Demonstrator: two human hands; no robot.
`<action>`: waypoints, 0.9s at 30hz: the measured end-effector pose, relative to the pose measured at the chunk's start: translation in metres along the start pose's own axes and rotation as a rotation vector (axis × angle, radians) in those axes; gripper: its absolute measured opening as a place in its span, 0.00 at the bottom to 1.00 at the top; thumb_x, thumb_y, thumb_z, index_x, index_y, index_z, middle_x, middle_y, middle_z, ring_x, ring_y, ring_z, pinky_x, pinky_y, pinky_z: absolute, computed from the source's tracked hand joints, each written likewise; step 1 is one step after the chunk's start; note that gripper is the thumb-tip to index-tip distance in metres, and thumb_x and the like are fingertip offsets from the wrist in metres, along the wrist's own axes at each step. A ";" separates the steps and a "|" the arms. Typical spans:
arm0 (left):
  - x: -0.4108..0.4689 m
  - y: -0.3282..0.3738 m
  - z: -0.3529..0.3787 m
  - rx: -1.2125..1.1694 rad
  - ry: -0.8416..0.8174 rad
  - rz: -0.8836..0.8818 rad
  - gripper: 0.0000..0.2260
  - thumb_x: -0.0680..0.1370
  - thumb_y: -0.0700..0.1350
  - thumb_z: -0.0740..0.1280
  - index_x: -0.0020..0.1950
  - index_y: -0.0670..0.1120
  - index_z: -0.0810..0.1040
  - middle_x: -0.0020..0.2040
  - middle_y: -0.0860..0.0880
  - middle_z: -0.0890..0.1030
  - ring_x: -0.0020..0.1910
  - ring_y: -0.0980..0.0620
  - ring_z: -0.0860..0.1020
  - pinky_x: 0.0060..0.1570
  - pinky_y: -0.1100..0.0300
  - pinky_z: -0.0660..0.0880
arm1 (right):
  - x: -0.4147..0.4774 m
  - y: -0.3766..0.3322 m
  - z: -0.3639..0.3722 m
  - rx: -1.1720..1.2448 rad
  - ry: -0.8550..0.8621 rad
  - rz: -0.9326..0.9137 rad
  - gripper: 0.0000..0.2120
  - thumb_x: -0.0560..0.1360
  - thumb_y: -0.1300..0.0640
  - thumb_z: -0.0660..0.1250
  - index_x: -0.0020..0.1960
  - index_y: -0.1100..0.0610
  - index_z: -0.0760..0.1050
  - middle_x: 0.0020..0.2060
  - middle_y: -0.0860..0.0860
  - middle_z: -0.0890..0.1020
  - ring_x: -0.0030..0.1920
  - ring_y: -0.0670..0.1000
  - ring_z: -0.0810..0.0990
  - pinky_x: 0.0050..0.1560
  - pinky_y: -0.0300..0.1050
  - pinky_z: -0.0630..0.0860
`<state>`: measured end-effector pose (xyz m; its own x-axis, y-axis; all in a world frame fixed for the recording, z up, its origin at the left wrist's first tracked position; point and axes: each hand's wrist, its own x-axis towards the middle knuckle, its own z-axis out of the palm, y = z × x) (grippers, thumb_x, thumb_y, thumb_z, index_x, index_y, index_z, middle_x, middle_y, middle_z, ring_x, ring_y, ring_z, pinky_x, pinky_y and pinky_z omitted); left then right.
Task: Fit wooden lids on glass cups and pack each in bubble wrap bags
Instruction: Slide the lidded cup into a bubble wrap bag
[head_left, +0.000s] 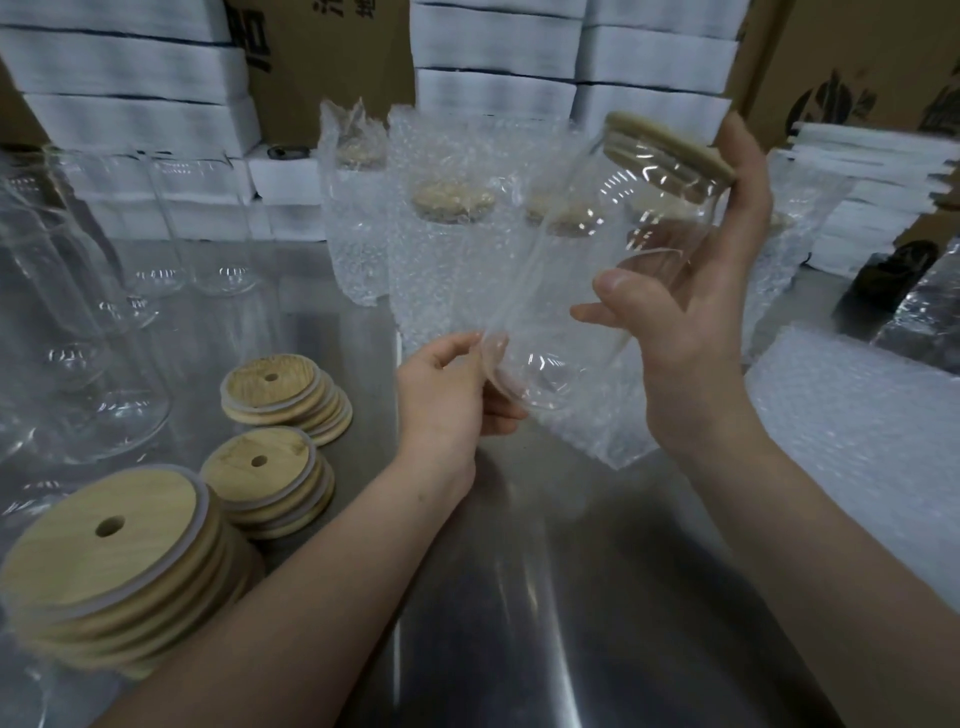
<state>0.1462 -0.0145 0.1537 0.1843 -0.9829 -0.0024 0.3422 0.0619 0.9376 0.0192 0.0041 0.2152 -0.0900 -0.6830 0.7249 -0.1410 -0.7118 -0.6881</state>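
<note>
1. In the head view, we see the right hand (691, 312) raised above the tabletop (545, 597). Its thumb lies across the glass cup (613, 249) and its fingers reach up behind the wooden lid (675, 148).
2. The cup is in the air and tilted, with the lid fitted and pointing to the upper right.
3. The left hand (447, 400) is lower, its fingers curled on the edge of a bubble wrap bag (582, 431) at the cup's bottom.
4. The hands are apart, each gripping its own thing.
5. Spare lids (270, 395) lie stacked on the left.
</note>
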 end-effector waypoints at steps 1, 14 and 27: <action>0.000 -0.001 0.001 -0.007 0.007 0.002 0.07 0.78 0.45 0.71 0.50 0.42 0.77 0.25 0.48 0.77 0.20 0.53 0.74 0.21 0.65 0.71 | 0.000 0.001 -0.001 -0.007 -0.003 -0.005 0.41 0.65 0.52 0.67 0.74 0.47 0.53 0.71 0.64 0.62 0.57 0.68 0.72 0.50 0.65 0.78; -0.003 0.004 0.002 0.023 0.037 0.135 0.14 0.79 0.53 0.66 0.40 0.48 0.84 0.24 0.52 0.67 0.23 0.55 0.66 0.23 0.64 0.64 | 0.001 0.020 -0.010 -0.185 0.068 -0.153 0.37 0.68 0.57 0.70 0.73 0.50 0.58 0.60 0.42 0.64 0.53 0.47 0.72 0.43 0.35 0.75; -0.020 -0.008 0.005 0.635 -0.225 0.623 0.44 0.68 0.59 0.71 0.79 0.61 0.50 0.72 0.68 0.61 0.73 0.61 0.59 0.75 0.51 0.57 | 0.002 0.029 -0.011 -0.253 0.198 -0.151 0.33 0.69 0.52 0.74 0.69 0.47 0.61 0.63 0.43 0.67 0.55 0.50 0.73 0.48 0.42 0.76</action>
<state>0.1349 0.0035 0.1478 -0.0411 -0.8188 0.5726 -0.3417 0.5501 0.7620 0.0039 -0.0157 0.1971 -0.2354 -0.5106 0.8269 -0.4044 -0.7222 -0.5611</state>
